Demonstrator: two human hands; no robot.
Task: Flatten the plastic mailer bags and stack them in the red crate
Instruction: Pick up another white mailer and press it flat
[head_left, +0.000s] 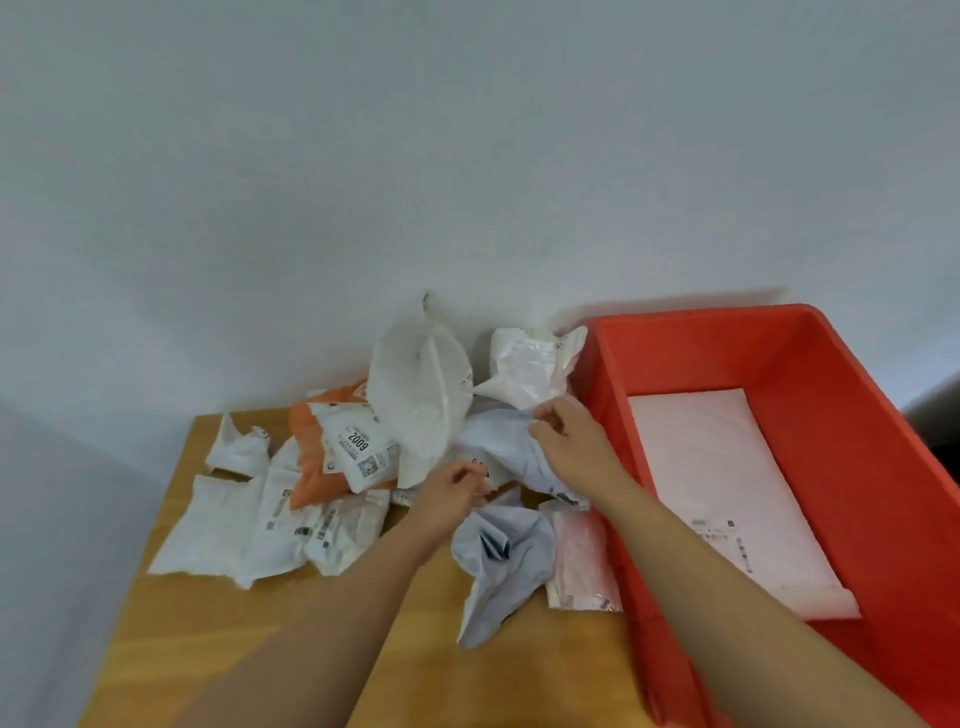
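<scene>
A heap of crumpled plastic mailer bags covers the far part of the wooden table (208, 639). My right hand (569, 441) pinches the lower edge of a crumpled translucent white bag (530, 369) beside the red crate (852, 431). My left hand (452, 493) has curled fingers on the edge of a pale grey-blue bag (498, 441) in the middle of the heap. Another grey-blue bag (501, 561) lies crumpled nearer to me. One flattened pale pink bag (727, 493) lies on the crate's floor.
Left of my hands lie an orange bag (311, 467), a white bag printed "2009" (358, 447), a tall upright white bag (421, 395) and several flat white ones (218, 530). A pinkish clear bag (582, 556) sits against the crate wall. A white wall stands behind.
</scene>
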